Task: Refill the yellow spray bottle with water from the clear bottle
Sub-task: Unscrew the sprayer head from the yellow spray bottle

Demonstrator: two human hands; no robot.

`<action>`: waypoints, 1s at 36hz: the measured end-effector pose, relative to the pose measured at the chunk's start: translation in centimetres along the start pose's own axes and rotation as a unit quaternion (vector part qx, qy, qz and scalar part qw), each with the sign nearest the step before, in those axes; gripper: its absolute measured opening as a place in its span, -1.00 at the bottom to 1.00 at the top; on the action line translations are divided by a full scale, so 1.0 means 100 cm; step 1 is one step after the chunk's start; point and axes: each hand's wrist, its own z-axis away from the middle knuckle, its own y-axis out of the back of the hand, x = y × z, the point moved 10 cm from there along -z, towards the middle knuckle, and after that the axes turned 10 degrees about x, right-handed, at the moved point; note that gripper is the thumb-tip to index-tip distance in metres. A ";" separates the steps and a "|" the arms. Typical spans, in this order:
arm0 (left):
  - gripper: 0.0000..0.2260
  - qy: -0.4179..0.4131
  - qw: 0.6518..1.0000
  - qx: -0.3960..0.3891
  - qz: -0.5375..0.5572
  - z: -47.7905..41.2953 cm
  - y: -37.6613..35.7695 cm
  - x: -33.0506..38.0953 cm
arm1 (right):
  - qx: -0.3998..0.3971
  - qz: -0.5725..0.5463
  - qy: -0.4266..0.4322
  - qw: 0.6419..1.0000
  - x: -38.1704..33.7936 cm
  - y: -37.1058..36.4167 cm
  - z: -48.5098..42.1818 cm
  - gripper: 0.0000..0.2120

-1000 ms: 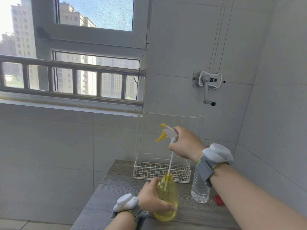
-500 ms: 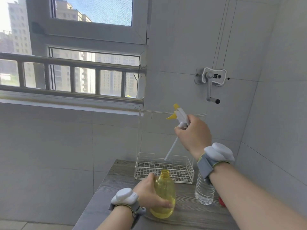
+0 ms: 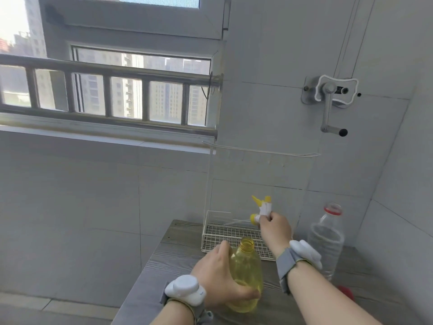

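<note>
Yellow translucent plastic spray bottle (image 3: 245, 275), its neck uncapped and open, is stood on the grey wood-grain tabletop (image 3: 173, 256) near the front edge, and only a shallow pool of liquid is seen at its base. Just behind it a white wire basket (image 3: 232, 233) is set against the tiled wall, and to the right, close by but apart, a clear ribbed plastic water bottle (image 3: 326, 242) with a red neck ring is stood uncapped; a small red object (image 3: 345, 293), possibly its cap, is partly hidden behind the right forearm. The yellow bottle's body is gripped by the fingers of the left hand (image 3: 219, 277). The white-and-yellow trigger spray head (image 3: 262, 207), with its dip tube trailing over the basket, is pinched in the fingers of the right hand (image 3: 275, 227). The step in hand is judged to be the setting aside of the spray head; next, the right hand would need to be freed, the clear bottle lifted and its mouth tipped over the narrow yellow neck. No brand, label or writing can be read.
</note>
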 end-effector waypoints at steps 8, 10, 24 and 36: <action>-0.37 -0.006 1.000 0.007 0.004 -0.004 -0.001 -0.002 | -0.036 0.035 -0.033 0.998 0.032 -0.023 0.003 -0.74; -0.37 -0.007 1.000 0.005 0.004 -0.004 -0.001 -0.002 | -0.041 0.041 -0.043 0.997 0.037 -0.024 0.003 -0.76; -0.34 0.017 1.000 0.001 0.008 -0.003 -0.001 -0.003 | -0.101 0.073 -0.073 0.990 0.044 -0.025 0.018 -0.80; -0.31 0.052 0.998 -0.016 0.018 0.001 -0.004 -0.007 | -0.115 0.042 -0.097 0.988 0.056 -0.012 0.022 -0.74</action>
